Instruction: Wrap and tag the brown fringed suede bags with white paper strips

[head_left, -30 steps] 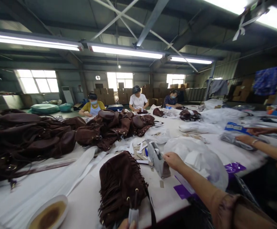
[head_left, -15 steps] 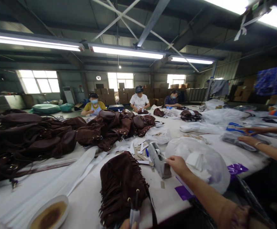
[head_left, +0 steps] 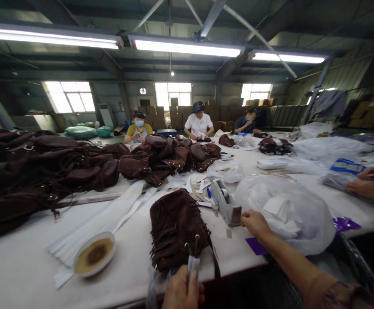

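A dark brown fringed bag (head_left: 177,227) lies on the white table in front of me. My left hand (head_left: 182,287) is closed around white wrapping (head_left: 193,264) on the bag's cords, at the table's near edge. Beyond the bag, to its right, stands a grey tape dispenser (head_left: 222,204). My right hand (head_left: 256,225) is pinched just right of the dispenser's front end. A pale strip of tape ran from the dispenser to these fingers a moment ago; now it is too fine to see clearly.
Brown bags (head_left: 180,156) are heaped across the left and middle. A bowl of brownish stuff (head_left: 95,253) stands at left, near long white strips. Paper scraps (head_left: 202,189) lie behind the dispenser; a filled clear plastic bag (head_left: 286,210) sits right. A co-worker's hands (head_left: 367,184) handle packaging at far right.
My view has shifted, so the table things appear moved. My right hand has drawn back from over the dispenser to just past its front end. My left hand now shows more fully.
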### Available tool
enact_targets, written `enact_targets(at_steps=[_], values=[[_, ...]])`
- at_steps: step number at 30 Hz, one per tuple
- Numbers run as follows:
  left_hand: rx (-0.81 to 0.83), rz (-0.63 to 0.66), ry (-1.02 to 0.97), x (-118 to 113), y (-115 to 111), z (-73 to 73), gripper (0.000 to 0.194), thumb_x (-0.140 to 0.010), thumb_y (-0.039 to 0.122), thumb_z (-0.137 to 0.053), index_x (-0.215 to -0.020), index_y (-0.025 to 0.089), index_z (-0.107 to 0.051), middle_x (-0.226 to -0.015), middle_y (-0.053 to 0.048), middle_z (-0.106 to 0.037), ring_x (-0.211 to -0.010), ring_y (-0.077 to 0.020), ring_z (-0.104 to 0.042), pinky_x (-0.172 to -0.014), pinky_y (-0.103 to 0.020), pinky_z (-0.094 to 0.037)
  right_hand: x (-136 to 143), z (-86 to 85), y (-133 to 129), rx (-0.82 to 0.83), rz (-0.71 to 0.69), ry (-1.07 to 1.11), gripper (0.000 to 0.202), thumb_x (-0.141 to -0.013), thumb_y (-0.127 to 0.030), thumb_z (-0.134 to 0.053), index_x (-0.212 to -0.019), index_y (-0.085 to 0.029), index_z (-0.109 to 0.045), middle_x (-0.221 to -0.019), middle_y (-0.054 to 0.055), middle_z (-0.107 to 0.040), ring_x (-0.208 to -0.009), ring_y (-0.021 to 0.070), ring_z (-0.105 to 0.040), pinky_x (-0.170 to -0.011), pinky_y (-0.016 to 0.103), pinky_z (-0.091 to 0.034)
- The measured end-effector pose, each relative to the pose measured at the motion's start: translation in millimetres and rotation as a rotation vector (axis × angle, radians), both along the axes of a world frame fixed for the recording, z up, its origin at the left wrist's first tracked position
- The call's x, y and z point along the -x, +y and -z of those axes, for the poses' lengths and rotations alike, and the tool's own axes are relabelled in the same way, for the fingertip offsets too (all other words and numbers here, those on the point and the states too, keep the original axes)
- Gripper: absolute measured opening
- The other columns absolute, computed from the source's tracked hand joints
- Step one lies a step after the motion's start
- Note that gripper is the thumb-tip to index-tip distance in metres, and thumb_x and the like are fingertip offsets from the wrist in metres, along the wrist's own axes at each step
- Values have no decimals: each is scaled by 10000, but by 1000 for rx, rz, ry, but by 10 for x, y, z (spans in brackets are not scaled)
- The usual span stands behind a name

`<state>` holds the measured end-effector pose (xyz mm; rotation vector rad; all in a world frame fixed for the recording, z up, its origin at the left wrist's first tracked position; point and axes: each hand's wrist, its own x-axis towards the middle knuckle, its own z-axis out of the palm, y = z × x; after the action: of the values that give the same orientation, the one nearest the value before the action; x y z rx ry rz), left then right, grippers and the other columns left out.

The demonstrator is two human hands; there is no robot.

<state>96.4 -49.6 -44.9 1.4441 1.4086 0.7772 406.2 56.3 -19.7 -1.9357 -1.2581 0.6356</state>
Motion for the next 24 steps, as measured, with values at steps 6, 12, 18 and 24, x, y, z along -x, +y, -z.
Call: enact_targets(at_steps=[6,12,18,24], values=[[-67,20,128,3,-80,-187,349,-976,443,-407,-797,203,-588,-739,-61,-690,-679,-192,-647,-613,-280,-431,740,-228,-608,-27,-504,176,324,-857,-432,-559,-665,-185,-643,-586,-11,-608,-556,139,-494,-561,263,-364],[-204,93,298,26,-99,-322,367,-998,332,-342,-896,171,-656,-854,-130,-714,-766,-237,-652,-679,-333,-414,1552,-420,-961,50,-706,304,305,-868,-393,-578,-672,-175,-665,-576,-9,-617,-566,133,-541,-563,240,-394],[-234,128,417,11,-86,-235,366,-980,208,-316,-929,123,-668,-884,-189,-721,-798,-284,-689,-685,-361,-476,1655,-212,-851,78,-586,152,270,-804,-356,-587,-610,-180,-651,-606,12,-657,-620,165,-588,-581,255,-410],[-213,206,655,-20,-93,-300,349,-914,42,-347,-1057,78,-663,-970,-202,-726,-891,-310,-716,-767,-388,-552,1643,-91,-779,91,-539,-1,305,-798,-385,-587,-565,-189,-612,-585,7,-634,-616,167,-576,-576,265,-374]])
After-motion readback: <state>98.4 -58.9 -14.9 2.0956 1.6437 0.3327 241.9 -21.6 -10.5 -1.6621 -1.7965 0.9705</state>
